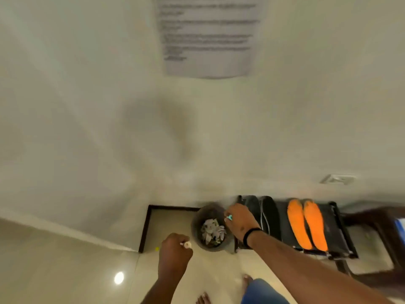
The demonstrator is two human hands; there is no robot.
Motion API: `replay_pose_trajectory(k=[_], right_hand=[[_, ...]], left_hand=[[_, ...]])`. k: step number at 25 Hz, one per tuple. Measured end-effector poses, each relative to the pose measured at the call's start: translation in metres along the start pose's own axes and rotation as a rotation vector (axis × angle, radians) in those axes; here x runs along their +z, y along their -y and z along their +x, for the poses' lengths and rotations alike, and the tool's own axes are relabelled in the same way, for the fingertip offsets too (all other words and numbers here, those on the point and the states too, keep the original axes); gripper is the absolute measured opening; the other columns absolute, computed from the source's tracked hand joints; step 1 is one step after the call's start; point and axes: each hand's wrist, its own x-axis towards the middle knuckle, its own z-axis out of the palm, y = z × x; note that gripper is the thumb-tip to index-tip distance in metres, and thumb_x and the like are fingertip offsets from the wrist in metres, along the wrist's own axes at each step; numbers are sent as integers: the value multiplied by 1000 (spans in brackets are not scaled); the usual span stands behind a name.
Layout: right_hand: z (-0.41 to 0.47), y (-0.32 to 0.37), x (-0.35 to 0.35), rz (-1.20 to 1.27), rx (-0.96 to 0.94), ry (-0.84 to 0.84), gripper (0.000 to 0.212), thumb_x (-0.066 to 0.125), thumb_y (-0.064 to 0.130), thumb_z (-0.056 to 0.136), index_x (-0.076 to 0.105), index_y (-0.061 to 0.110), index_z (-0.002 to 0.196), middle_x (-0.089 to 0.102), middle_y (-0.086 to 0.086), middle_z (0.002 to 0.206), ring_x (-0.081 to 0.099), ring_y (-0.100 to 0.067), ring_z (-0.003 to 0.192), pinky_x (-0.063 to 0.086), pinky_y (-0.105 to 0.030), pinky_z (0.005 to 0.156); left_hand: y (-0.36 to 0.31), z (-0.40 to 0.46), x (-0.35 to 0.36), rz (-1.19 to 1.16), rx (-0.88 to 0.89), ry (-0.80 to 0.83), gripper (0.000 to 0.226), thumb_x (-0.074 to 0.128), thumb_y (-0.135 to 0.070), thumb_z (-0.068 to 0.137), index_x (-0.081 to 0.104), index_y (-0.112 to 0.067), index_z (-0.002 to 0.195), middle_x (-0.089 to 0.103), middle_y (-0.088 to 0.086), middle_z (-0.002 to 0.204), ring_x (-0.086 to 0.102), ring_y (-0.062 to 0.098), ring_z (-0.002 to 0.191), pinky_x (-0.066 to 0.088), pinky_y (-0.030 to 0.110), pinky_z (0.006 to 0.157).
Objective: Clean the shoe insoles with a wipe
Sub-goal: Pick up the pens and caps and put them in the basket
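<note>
Head view: the frame is smeared by motion, so fine detail is soft. Two orange insoles, long, flat and round-ended with a matte foam-like face, lie side by side, edges touching or nearly so, on a dark slatted rack low against the wall. Left of them on the same rack sit darker shoe-like shapes, black and slightly glossy; what exactly they are cannot be told.

A round grey bin stands on the floor just left of the rack, in the corner, holding crumpled pale scraps with ragged edges. The right hand, a black band on its wrist, hangs over the bin's right rim; its grip is curled, pinching a small teal-and-white thing at the fingertips, too blurred to name. The left hand is nearer, left of the bin and apart from it, grip closed around a small whitish wad, perhaps a wipe, though that is unclear.

The floor is glossy cream tile with a bright light reflection; a dark skirting strip edges the corner. Open tile spreads left and near of the bin. The wall is smooth and pale, with a printed sheet high up. Bare toes show at the lower edge.
</note>
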Motion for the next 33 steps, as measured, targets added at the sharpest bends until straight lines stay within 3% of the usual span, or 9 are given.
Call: replay_pose_trajectory(k=[3,6,11,15,17,19,23,28,33], right_hand=[[-52,-89,-31,119,219,-136,19,59,25,91,69,18,107,64,-2,113,59,-20,109,47,-27,95],[-105,-179,-56,257,467,-255,25,65,20,86,69,18,111,65,-4,117,59,-21,111,45,-26,96],[-186,-320,-106,413,661,-435,29,65,14,83,70,20,111,61,-6,115,60,-24,108,44,-27,93],[-258,-435,-143,499,789,-578,21,67,18,82,70,23,102,63,1,106,61,-17,100,47,-23,89],[-292,-485,-159,567,878,-661,11,69,17,80,68,22,89,67,0,95,63,-18,90,52,-29,84],[-318,-526,-169,603,965,-717,7,69,13,78,66,19,81,70,-4,87,64,-21,82,53,-32,76],[-340,-596,-187,651,1073,-787,12,68,10,81,73,11,92,70,-9,95,65,-27,87,50,-30,72],[-331,-657,-221,545,1050,-737,24,67,16,87,71,11,110,63,-9,110,62,-25,97,50,-26,82],[-314,-724,-255,475,976,-644,15,68,18,88,69,15,102,58,2,99,59,-14,88,46,-14,70]], left_hand=[[-57,-3,23,158,204,84,12,72,-16,72,75,-26,78,69,-9,80,66,12,77,52,28,69],[-130,-9,72,234,373,185,12,68,-19,85,74,-29,82,68,-14,81,63,6,77,51,23,75],[-277,-46,209,292,673,412,7,72,-24,83,73,-31,85,70,-13,84,64,2,78,53,24,80],[-388,-99,340,357,903,543,8,76,-23,80,71,-29,84,67,-14,84,63,0,74,48,17,71],[-431,-126,394,310,930,576,17,80,-16,75,74,-22,89,66,-8,90,63,5,81,47,14,75],[-462,-146,438,288,953,612,18,83,-19,68,74,-24,82,67,-6,86,64,11,81,51,27,76],[-505,-174,498,285,962,694,15,82,-20,70,75,-20,83,67,-6,86,63,10,78,52,27,72],[-549,-163,570,331,936,701,16,73,-21,85,74,-16,101,66,-2,103,65,11,87,51,21,77],[-592,-155,628,391,898,693,8,64,-18,90,70,-13,90,68,3,96,66,14,82,57,37,77]])
